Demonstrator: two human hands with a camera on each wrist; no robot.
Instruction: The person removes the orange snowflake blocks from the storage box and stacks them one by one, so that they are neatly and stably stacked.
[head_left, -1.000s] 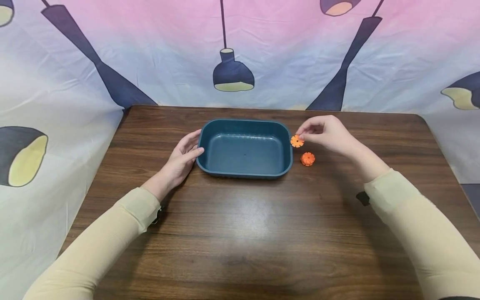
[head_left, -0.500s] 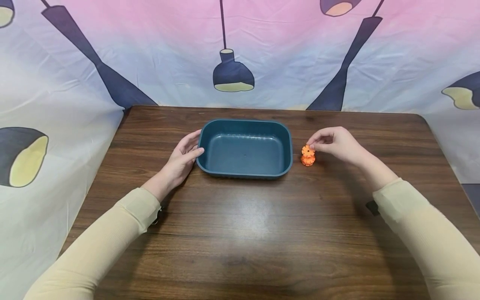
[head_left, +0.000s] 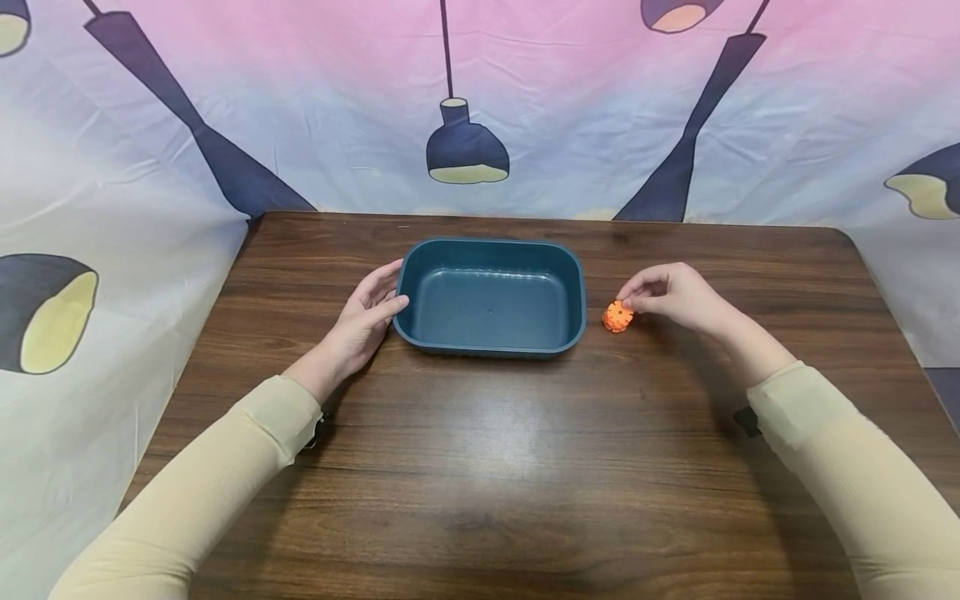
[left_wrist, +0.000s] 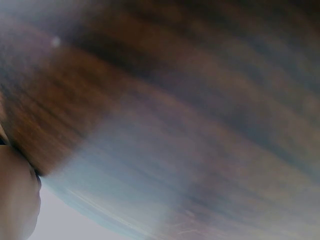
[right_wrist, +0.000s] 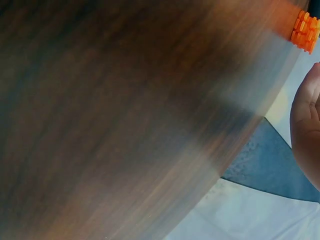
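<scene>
A dark teal plastic basin [head_left: 487, 310] sits at the far middle of the table in the head view. My left hand [head_left: 366, 315] grips its left side, thumb over the rim and fingers along the outer wall. To the basin's right, my right hand [head_left: 675, 293] pinches an orange notched disc [head_left: 620, 312] between thumb and fingertips. That disc lies tilted over a small stack of similar orange discs [head_left: 610, 326], and whether it touches them is hard to tell. The right wrist view shows the stack [right_wrist: 305, 32] at its upper right, near part of my hand [right_wrist: 306, 125].
The brown wooden table [head_left: 480, 483] reaches back to a patterned cloth [head_left: 337, 108] hung behind it. Cloth also hangs along the left side. Blurred tabletop fills most of the left wrist view.
My right hand has moved from beside the basin's right rim, to the right and nearer, bringing the disc down over the stack. My left hand and the basin have stayed put.
</scene>
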